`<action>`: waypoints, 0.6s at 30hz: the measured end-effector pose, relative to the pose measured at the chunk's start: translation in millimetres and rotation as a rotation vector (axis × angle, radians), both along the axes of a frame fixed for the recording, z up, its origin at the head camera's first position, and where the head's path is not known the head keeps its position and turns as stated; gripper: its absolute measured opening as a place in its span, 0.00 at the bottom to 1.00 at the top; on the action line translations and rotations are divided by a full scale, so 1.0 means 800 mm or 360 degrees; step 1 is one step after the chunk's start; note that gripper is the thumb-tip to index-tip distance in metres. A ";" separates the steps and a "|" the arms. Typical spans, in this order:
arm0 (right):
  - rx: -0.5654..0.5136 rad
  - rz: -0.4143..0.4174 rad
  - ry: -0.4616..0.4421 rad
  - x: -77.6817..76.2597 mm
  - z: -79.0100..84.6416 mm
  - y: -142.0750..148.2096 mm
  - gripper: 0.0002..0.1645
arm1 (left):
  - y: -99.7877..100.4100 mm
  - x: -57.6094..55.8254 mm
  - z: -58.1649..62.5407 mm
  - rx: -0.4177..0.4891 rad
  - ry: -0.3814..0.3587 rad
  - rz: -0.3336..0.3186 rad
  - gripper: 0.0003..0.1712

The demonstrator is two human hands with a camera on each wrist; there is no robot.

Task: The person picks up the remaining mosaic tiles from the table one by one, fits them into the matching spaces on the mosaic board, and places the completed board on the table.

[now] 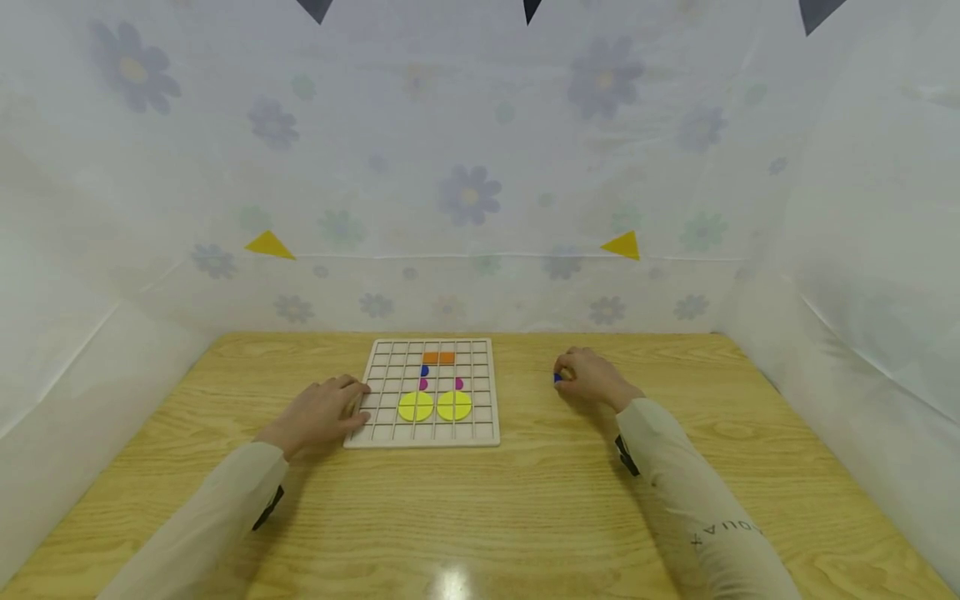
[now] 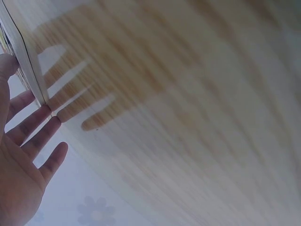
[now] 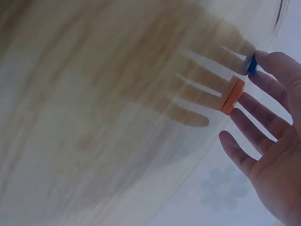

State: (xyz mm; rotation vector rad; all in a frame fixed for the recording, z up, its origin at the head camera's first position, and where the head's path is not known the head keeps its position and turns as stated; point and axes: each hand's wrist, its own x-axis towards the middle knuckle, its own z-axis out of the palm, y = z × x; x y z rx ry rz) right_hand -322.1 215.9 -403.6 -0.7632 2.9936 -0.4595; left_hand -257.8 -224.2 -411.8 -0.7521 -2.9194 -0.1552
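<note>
A pale gridded board (image 1: 483, 429) lies on the table. Its left edge is touched by my left hand (image 1: 315, 412), whose fairly straight fingers (image 2: 35, 134) and thumb rest along the rim. On the board are two yellow discs (image 1: 416, 407), two small magenta half-rounds (image 1: 459, 384), a blue half-round (image 1: 424, 371) and an orange strip (image 1: 431, 358). Right of the board, my right hand (image 1: 596, 379) pinches a small blue piece (image 3: 252, 65) between thumb and index finger, at the tabletop. By its middle fingertips an orange block (image 3: 233, 96) sits on the table, hidden in the head view.
The wooden table (image 1: 525, 517) carries the board left of its middle. White flower-printed sheeting (image 1: 480, 283) encloses the back and both sides. Two yellow triangles (image 1: 624, 246) show on the back sheet.
</note>
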 end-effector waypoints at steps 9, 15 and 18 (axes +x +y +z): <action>0.0029 -0.0015 0.0004 0.000 0.001 -0.003 0.08 | 0.001 0.000 0.001 -0.0001 -0.0015 0.0004 0.26; 0.0039 0.0018 0.0026 -0.001 0.006 -0.009 0.12 | 0.000 0.000 0.002 -0.0006 -0.0021 0.0005 0.26; 0.0052 0.0035 0.0036 -0.003 0.009 -0.016 0.14 | 0.000 -0.001 0.003 -0.0003 -0.0031 0.0007 0.26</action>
